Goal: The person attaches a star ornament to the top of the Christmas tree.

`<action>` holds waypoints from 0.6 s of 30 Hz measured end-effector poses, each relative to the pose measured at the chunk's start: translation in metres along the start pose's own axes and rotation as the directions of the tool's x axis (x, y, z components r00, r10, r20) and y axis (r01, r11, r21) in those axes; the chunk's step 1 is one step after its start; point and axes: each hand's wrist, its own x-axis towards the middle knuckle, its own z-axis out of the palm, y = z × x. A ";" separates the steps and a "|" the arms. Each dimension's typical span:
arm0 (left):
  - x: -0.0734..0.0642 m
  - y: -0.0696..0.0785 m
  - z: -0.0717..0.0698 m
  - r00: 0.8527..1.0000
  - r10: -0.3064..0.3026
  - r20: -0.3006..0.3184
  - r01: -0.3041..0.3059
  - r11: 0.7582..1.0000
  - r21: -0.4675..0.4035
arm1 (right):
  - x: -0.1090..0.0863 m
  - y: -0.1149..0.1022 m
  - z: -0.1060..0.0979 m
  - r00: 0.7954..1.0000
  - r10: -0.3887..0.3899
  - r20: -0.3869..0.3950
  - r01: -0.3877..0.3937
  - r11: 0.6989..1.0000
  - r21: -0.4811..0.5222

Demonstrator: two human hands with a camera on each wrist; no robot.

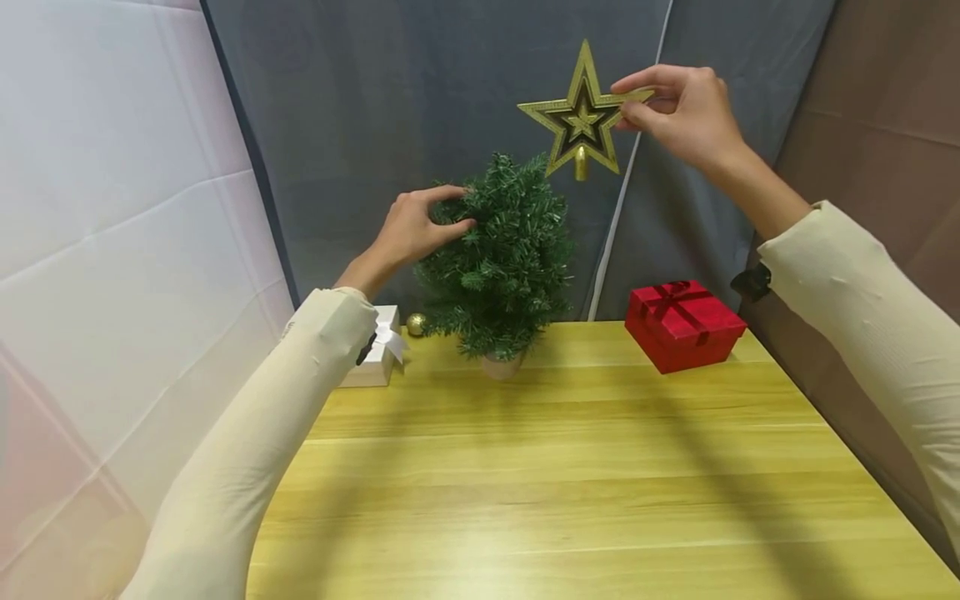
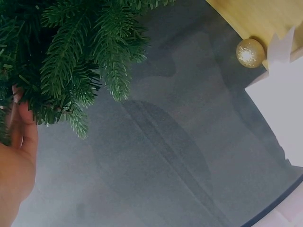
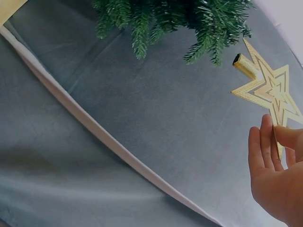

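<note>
A small green artificial Christmas tree [image 1: 510,250] stands in a pale pot [image 1: 501,365] near the table's back edge. At its upper left, my left hand [image 1: 415,225] holds the foliage between thumb and fingers. Branches [image 2: 71,61] partly hide those fingertips in the left wrist view. Above and right of the tree, my right hand [image 1: 686,112] pinches one point of a gold star tree topper [image 1: 583,123]. The star is upright, its hollow socket [image 3: 245,65] facing down at the bottom. It is held apart from the treetop in the right wrist view.
On the wooden table [image 1: 487,483], a red gift box [image 1: 686,325] with a dark ribbon sits at the back right. A white gift box [image 1: 382,350] with a white bow and a gold ball ornament [image 1: 417,324] lie left of the tree. A grey curtain [image 1: 360,92] hangs behind.
</note>
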 end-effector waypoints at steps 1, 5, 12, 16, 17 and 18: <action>0.000 0.000 0.000 1.000 -0.002 0.002 0.002 1.000 0.002 | 0.001 -0.001 0.001 1.000 0.004 0.000 -0.004 1.000 0.009; 0.001 0.001 0.000 1.000 -0.010 0.005 0.010 1.000 0.002 | 0.004 -0.005 0.004 1.000 0.011 0.001 -0.011 1.000 0.023; 0.001 0.002 -0.001 1.000 -0.014 0.007 0.014 1.000 0.005 | 0.010 -0.009 0.011 1.000 -0.007 0.003 0.007 1.000 0.017; 0.001 0.003 0.000 1.000 -0.020 0.006 0.020 1.000 0.008 | 0.015 -0.010 0.017 1.000 -0.020 0.006 0.020 1.000 0.018; 0.001 0.003 0.000 1.000 -0.021 0.006 0.021 1.000 0.008 | 0.016 -0.011 0.019 1.000 -0.025 0.005 0.024 1.000 0.013; 0.001 0.004 0.001 1.000 -0.021 0.005 0.021 1.000 0.008 | 0.017 -0.011 0.020 1.000 -0.029 0.004 0.029 1.000 0.009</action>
